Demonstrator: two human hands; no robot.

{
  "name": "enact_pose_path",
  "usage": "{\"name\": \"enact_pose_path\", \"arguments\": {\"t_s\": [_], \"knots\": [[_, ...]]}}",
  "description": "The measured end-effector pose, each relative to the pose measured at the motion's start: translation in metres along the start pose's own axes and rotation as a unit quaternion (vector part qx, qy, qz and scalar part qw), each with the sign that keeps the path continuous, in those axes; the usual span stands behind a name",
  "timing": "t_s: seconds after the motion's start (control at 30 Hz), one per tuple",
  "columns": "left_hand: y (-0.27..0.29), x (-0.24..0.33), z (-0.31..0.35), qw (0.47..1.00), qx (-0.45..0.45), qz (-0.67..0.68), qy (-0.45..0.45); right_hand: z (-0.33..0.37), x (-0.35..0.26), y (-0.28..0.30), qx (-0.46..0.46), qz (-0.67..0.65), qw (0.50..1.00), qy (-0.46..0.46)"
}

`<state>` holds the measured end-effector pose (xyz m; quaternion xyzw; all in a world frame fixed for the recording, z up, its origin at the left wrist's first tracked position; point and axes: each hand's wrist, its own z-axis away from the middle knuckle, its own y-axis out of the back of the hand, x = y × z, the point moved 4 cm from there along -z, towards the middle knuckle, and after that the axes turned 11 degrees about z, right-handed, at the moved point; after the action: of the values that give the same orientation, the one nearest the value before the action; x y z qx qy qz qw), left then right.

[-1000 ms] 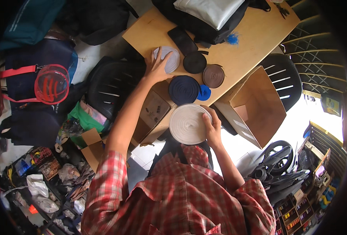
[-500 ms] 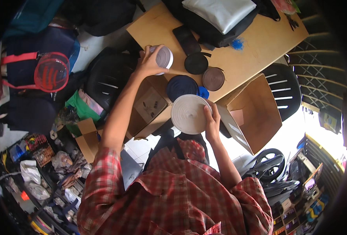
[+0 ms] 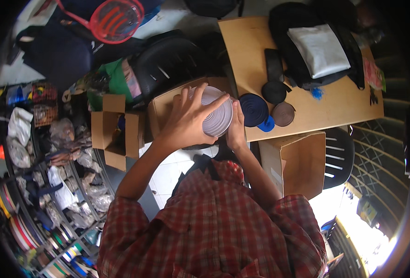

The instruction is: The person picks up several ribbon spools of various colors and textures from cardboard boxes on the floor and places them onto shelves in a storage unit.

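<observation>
Between the left grip [image 3: 184, 121] and the right grip [image 3: 235, 129], both clamping its rim, a pale coil [image 3: 219, 118] is sitting. It is probably feeling light and flexible (its layers are likely slipping easily), so the outer edge is offering the surest hold.

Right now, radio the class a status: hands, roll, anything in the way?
Left hand spread around pale roll. Right hand at its right side, grip partly hidden. Dark blue roll near right hand on table, not blocking hands.
</observation>
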<state>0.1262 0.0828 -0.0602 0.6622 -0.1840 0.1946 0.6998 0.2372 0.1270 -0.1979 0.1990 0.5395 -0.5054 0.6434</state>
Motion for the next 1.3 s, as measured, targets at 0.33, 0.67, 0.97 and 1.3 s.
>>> {"name": "enact_pose_path", "arguments": {"t_s": [0.33, 0.67, 0.97, 1.3], "knots": [[0.061, -0.062, 0.135, 0.805, 0.268, 0.497, 0.183, 0.057, -0.009, -0.097, -0.144, -0.063, 0.987, -0.043], [0.006, -0.064, 0.331, 0.63, 0.496, 0.562, 0.205, 0.173, 0.034, -0.191, -0.298, -0.003, 0.954, -0.037], [-0.028, -0.017, 0.555, 0.613, 0.661, 0.344, 0.263, 0.325, 0.105, -0.295, -0.525, 0.108, 0.832, -0.144], [-0.129, 0.076, 0.722, 0.263, 0.878, 0.322, 0.238, 0.486, 0.194, -0.37, -0.72, 0.166, 0.629, -0.242]]}}
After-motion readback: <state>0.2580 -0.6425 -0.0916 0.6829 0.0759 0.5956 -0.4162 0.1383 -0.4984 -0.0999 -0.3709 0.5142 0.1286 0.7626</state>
